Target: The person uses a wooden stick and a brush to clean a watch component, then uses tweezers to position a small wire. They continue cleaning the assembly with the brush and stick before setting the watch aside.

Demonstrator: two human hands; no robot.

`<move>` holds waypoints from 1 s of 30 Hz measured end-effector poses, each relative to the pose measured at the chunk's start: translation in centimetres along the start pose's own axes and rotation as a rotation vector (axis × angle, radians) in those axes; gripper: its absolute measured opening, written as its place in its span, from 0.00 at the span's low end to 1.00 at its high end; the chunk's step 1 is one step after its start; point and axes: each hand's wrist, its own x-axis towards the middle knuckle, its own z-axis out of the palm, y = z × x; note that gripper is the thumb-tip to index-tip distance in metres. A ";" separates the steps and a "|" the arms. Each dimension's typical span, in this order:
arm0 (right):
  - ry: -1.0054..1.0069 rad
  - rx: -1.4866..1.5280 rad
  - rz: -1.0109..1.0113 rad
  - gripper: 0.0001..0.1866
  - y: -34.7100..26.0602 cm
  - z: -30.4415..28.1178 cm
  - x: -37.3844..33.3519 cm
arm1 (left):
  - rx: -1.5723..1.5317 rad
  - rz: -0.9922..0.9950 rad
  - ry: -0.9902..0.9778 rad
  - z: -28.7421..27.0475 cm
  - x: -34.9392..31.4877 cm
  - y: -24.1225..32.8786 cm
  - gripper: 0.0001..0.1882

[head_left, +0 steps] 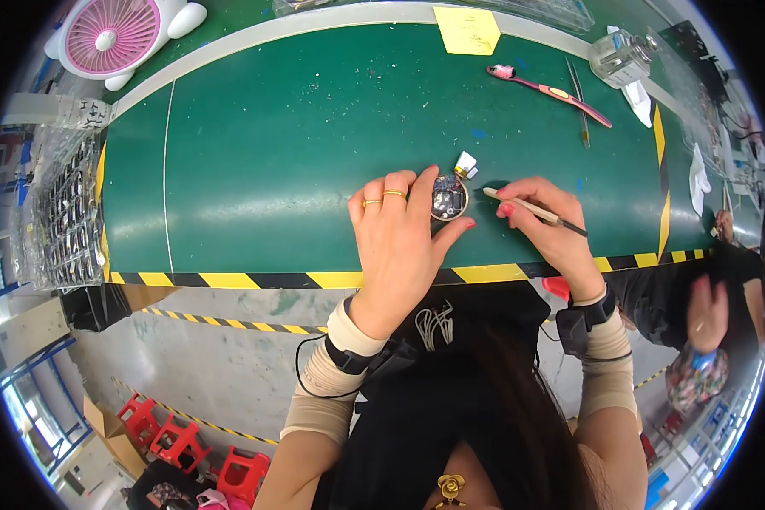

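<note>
My left hand [397,229] is closed round a small round electronic module [449,198], its thumb and fingers at the rim, on the green work mat. Dark circuitry shows inside the module's pale ring. A small white block [466,163] sticks out at its upper edge, perhaps joined by a short lead. Just right of the module, my right hand [552,219] pinches a slim pen-like stick [540,212] with a pale tip and a dark rear end. The tip points left at the module and stays a little apart from it.
A pink toothbrush [552,89], tweezers [580,106] and a glass jar [622,59] lie toward the back right. A yellow note [467,31] is at the back edge. Plastic trays of parts [68,208] stand left, a pink fan [110,38] far left. Another person's hand [707,314] is at right.
</note>
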 end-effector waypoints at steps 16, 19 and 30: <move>0.365 -0.988 -0.594 0.13 2.7 -11.7 1.7 | 0.059 -0.006 0.000 -0.1 -0.1 0.8 0.33; 0.324 -1.054 -0.539 0.15 3.8 -11.8 2.2 | 0.065 0.001 0.004 0.0 -0.1 0.6 0.33; 0.358 -1.061 -0.724 0.17 1.5 -9.8 8.9 | 0.087 0.020 0.010 0.1 -0.2 0.5 0.33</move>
